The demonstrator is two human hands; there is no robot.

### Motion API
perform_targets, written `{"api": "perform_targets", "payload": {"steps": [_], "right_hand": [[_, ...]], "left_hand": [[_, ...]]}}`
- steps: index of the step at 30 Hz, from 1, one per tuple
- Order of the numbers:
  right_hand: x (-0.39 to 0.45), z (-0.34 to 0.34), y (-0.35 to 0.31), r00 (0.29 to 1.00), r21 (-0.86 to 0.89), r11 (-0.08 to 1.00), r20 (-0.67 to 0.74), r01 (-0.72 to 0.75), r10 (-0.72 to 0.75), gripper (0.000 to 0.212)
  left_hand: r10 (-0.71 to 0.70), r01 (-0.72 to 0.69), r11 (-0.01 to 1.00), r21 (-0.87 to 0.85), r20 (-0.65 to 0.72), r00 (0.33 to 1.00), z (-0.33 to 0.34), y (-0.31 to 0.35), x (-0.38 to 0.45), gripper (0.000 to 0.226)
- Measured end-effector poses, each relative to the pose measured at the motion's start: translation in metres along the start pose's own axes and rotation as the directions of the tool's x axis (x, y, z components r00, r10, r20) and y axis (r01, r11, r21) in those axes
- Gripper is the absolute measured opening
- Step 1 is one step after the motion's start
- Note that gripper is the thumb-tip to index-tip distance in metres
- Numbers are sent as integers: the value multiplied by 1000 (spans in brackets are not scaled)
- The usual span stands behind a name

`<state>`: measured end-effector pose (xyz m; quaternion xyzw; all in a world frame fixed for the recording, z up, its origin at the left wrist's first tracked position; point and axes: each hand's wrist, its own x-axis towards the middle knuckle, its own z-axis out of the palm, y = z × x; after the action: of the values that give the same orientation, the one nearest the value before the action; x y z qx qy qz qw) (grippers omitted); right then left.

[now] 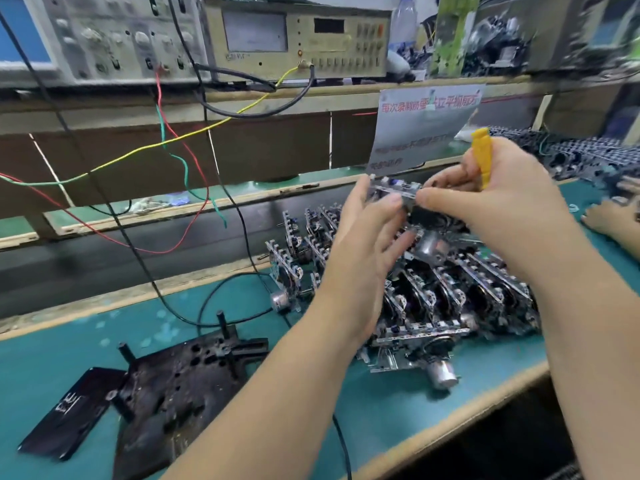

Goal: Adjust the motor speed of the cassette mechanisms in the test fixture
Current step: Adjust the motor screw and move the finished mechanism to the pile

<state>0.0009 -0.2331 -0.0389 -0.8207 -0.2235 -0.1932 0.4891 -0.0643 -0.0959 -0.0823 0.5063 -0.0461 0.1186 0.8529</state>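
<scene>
Lifting one cassette mechanism [394, 194] clear of the batch of mechanisms [450, 296] on the green mat [104, 348], you've got it raised between both hands: your left hand [360, 244] pinches its near end with thumb and curled fingers, and your right hand [491, 202] grips the far end while keeping the yellow adjusting tool [483, 155] tucked against the palm. I'd call this the loading step, because the black test fixture [180, 386] sits bare down to your left, well apart from the piece. Next comes carrying it across and seating it squarely over the fixture's upright pins before that tool goes anywhere near the motor trimmer.
</scene>
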Motion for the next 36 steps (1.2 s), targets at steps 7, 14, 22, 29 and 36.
{"api": "perform_targets", "payload": {"steps": [7,14,22,29,36], "right_hand": [[44,-29,34,993,-113,992,-107,-63,51,46],[76,-37,98,968,-250,952,-220,-175,120,39],[116,-26,181,919,-350,860,-274,-371,284,37],[141,-31,219,923,-512,768,-237,-384,304,34],[118,-23,236,775,-632,589,-31,-504,631,34]], "left_hand": [[-87,88,996,-18,71,994,43,-18,55,52],[-183,156,970,187,134,974,78,-51,95,48],[-330,296,923,248,112,937,84,-63,119,76],[-270,251,958,141,142,952,54,-59,110,74],[-262,258,964,60,78,962,44,-59,99,74]]}}
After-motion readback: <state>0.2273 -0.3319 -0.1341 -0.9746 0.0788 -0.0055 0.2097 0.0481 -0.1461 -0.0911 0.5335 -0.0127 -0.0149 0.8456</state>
